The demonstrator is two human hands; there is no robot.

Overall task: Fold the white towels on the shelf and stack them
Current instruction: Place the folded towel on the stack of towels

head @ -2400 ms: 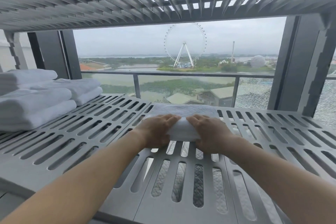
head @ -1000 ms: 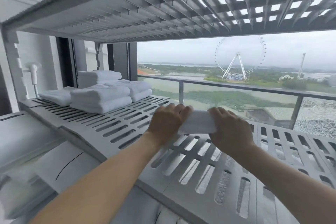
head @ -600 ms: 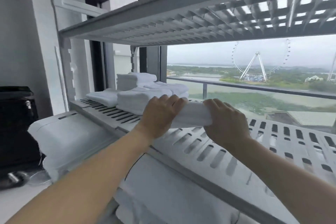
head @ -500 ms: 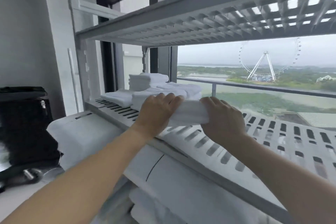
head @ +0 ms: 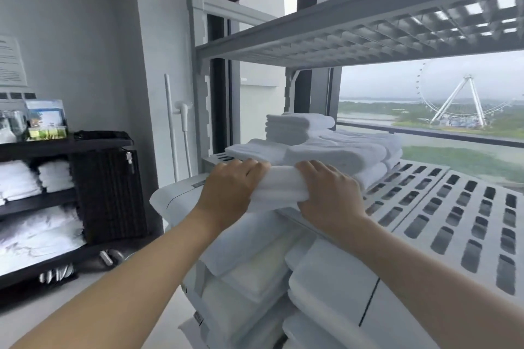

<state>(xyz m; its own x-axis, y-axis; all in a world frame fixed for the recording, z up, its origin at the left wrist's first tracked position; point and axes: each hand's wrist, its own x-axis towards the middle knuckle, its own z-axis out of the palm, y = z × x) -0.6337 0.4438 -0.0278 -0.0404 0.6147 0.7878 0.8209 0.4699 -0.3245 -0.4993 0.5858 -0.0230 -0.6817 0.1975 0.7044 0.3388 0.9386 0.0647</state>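
I hold a folded white towel [head: 283, 185] between both hands, just above the front left edge of the grey slotted shelf [head: 459, 215]. My left hand [head: 229, 190] grips its left end and my right hand [head: 330, 193] grips its right end, fingers curled over the top. Directly behind the towel lie stacks of folded white towels [head: 334, 153] at the shelf's left end, with a taller stack [head: 297, 127] further back.
An upper slotted shelf [head: 368, 34] hangs close overhead. Bagged white linens [head: 255, 278] fill the level below. At the left stands a dark cart [head: 105, 187] with white towels and small items on it. A window with a railing is behind the shelf.
Both hands have carried the folded towel from the shelf's middle leftward to the stacks at its left end. My view has swung left, bringing the wall and the dark cart into sight.
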